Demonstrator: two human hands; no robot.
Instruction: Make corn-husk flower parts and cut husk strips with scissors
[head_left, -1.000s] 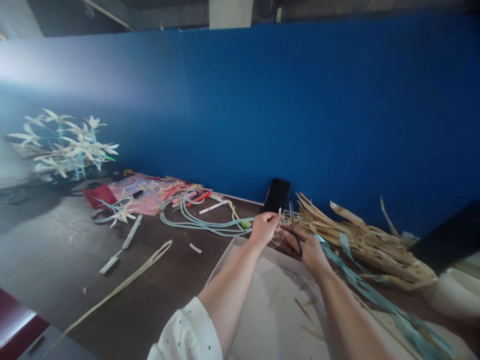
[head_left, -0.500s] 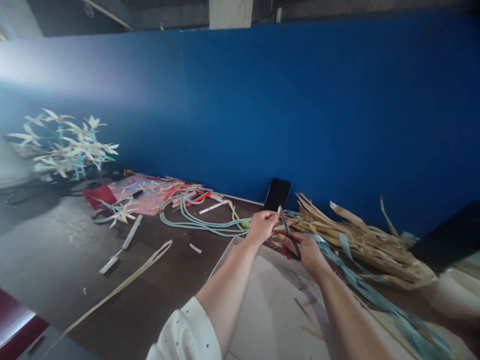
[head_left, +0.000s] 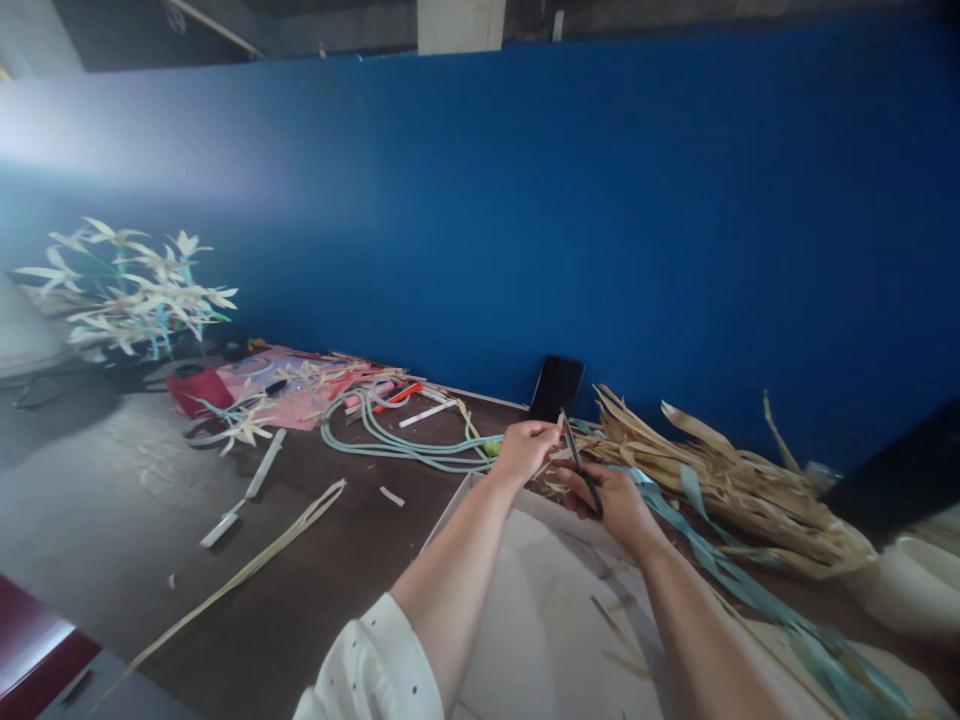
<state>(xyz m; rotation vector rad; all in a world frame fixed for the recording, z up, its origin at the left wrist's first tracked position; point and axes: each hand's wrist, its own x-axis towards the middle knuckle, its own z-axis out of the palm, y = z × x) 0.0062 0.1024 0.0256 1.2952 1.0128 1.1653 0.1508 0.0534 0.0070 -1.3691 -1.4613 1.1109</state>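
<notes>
My left hand [head_left: 527, 448] pinches a small pale piece of dried leaf at its fingertips, held above the far edge of a shallow cardboard box [head_left: 480, 500]. My right hand [head_left: 611, 497] grips dark scissors [head_left: 577, 460] with the blades pointing up toward that piece and touching it. Both hands are closed. A black phone [head_left: 556, 389] leans on the blue wall just behind them. A heap of dried tan leaves [head_left: 720, 480] lies right of my right hand.
Light blue strips [head_left: 720, 560] trail over the box's right side. Coiled pale green tubing [head_left: 397, 440], red and white pens, a pink sheet [head_left: 292, 395] and a long straw strip [head_left: 247, 570] lie on the dark table [head_left: 112, 500]. Pale leaf flowers [head_left: 135, 285] stand far left. A white bowl [head_left: 907, 590] sits right.
The scissor blades, open a second ago, have closed and tilted left onto the piece in my left hand. Both hands have stayed almost in place.
</notes>
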